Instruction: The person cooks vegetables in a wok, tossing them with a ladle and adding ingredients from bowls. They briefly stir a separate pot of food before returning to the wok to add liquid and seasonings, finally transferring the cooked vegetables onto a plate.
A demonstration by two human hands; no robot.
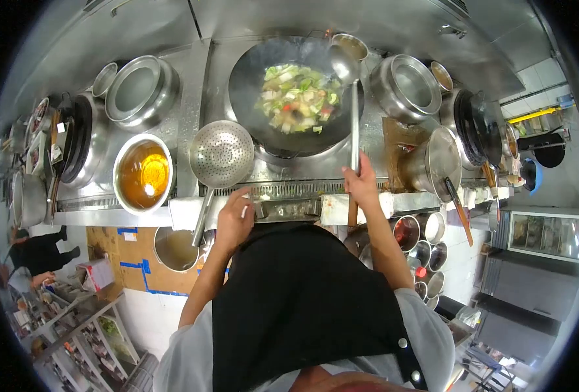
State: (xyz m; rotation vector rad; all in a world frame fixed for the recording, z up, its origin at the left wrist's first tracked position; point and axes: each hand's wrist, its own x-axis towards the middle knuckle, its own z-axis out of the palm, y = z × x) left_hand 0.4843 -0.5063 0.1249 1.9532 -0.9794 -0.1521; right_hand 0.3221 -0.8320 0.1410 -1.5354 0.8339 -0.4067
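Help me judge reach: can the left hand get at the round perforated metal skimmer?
Probably yes: the left hand is close to the skimmer, beside its handle, with nothing visible in between.

Tally: bare hands (235, 220) (362, 184), two. Wok holding chopped vegetables (245, 78), one. Ladle (355, 127), one. Perforated skimmer (221, 153), one. White-rimmed bowl of amber liquid (117, 176), left, one. Small round containers along far side (105, 80) (350, 46) (441, 76), three.

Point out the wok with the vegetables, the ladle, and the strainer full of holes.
Wok (245, 98): head view, bare inner wall, left of the vegetables.
Ladle (355, 127): head view, metal part of the handle.
Strainer (221, 155): head view, middle of the perforated dish.
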